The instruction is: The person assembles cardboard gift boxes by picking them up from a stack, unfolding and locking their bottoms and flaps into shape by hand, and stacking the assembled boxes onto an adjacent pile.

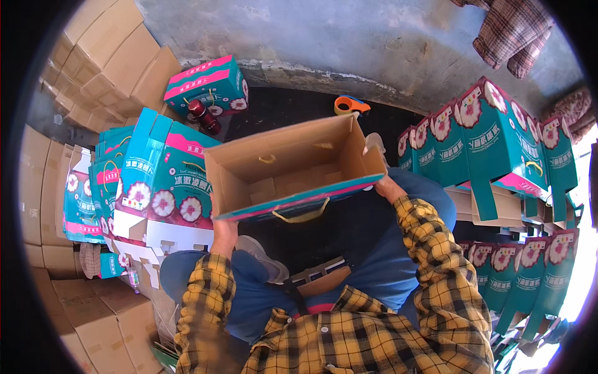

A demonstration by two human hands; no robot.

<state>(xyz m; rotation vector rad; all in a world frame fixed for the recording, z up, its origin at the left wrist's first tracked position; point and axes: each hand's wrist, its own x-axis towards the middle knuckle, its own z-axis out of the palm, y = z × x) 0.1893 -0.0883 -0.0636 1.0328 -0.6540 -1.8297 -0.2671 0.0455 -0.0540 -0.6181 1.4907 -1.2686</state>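
Observation:
Between my hands is a cardboard gift box point(293, 156), its open side facing me so that the plain brown inside shows. Its outside is teal with a pink strip, and a yellow cord handle hangs from the near side. My left hand point(224, 234) grips the near left corner; its fingers are partly hidden by the box. My right hand point(389, 188) closes on the right end. The box is held above my lap, over the dark floor.
Flattened teal printed cartons point(165, 181) lean at my left, near stacked brown boxes point(115, 56). A closed teal box point(208, 87) and a red bottle point(204, 117) stand at the far left. An orange tape dispenser point(351, 105) lies ahead. More teal cartons point(498, 134) stand at right.

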